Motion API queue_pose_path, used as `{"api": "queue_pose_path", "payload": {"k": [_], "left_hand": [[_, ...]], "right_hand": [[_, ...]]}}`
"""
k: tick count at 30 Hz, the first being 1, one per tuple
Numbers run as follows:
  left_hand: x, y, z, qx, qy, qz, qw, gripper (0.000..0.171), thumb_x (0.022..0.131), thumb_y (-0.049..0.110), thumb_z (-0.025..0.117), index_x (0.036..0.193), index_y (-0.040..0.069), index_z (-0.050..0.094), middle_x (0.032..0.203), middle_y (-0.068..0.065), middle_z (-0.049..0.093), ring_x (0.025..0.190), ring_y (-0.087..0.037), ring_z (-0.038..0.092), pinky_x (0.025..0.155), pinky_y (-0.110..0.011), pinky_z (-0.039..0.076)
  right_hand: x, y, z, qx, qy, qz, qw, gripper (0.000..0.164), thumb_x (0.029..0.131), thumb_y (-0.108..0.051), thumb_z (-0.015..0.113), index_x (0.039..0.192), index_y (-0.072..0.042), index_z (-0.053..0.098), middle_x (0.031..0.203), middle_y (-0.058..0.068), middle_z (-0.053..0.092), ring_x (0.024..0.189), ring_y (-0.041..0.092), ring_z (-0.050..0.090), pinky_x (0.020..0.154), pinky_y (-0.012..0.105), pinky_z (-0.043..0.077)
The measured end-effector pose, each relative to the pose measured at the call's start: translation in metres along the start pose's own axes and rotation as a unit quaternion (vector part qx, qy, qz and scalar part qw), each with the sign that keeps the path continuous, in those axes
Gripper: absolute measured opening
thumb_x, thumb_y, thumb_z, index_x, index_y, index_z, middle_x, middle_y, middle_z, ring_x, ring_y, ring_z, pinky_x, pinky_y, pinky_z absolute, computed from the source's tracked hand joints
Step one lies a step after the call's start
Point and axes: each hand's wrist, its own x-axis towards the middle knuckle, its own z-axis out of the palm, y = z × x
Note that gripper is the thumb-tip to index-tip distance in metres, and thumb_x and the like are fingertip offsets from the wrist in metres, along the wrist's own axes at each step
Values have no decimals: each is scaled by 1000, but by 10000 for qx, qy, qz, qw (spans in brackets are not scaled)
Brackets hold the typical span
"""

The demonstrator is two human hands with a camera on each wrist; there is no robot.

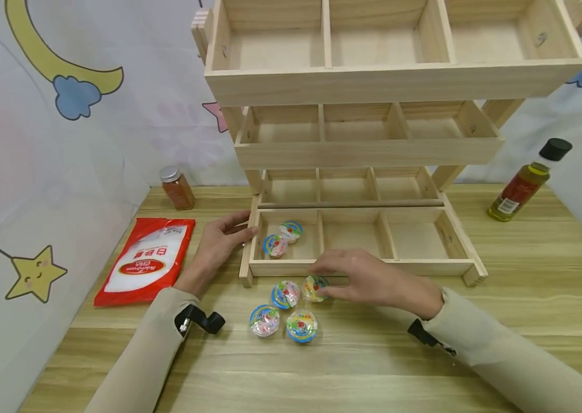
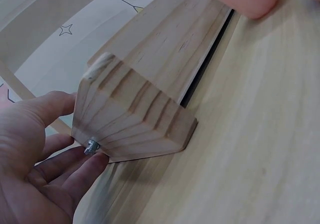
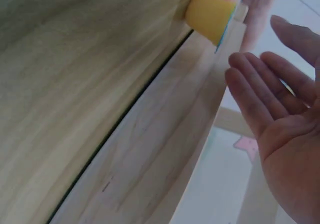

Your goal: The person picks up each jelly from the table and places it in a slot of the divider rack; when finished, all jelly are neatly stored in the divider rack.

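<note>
My left hand (image 1: 221,238) rests against the left side of a wooden tiered rack (image 1: 360,268). In the left wrist view its fingertips touch the rack's wooden end piece (image 2: 132,114), near a metal bolt (image 2: 91,146). My right hand (image 1: 368,278) hovers by the bottom tray's front edge, fingers loosely extended, over a yellow jelly cup (image 1: 314,288). The right wrist view shows a gap between that hand and the yellow cup (image 3: 210,16). Beside it on the table are more jelly cups (image 1: 265,320). Two jelly cups (image 1: 275,245) lie in the bottom tray's left compartment.
A red-and-white bag (image 1: 143,261) lies at the left, with a spice jar (image 1: 178,189) behind it. An oil bottle (image 1: 523,186) stands on the right. Higher tiers (image 1: 368,152) of the rack overhang the bottom tray.
</note>
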Motion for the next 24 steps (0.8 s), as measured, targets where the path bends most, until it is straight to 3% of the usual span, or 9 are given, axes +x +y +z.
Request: {"api": "queue_pose_path", "payload": {"k": [11,20,24], "left_hand": [[-1,0,-1,71,-21,-12,10000,58,99,17,77,151,0,57,149,-20,59,136,-33,59,107,-33,51],[-2,-1,-1,4,-38,-42,10000,59,99,18,78,151,1,57,149,-19,60,135,-32,60,105,-29,52],[-1,0,-1,25,-51,-17,10000,59,99,18,78,151,1,57,149,-19,59,136,-33,59,106,-30,51]], "right_hand": [[-6,2,9,40,-198,330,9993,37,90,-13,87,123,0,73,118,9,75,111,24,72,97,39,58],[-5,4,15,110,-143,229,9996,41,87,-11,90,121,1,73,121,10,73,112,24,70,97,37,58],[-4,1,16,-19,-183,400,9990,43,86,-16,92,122,-2,74,124,8,72,116,25,68,101,39,55]]}}
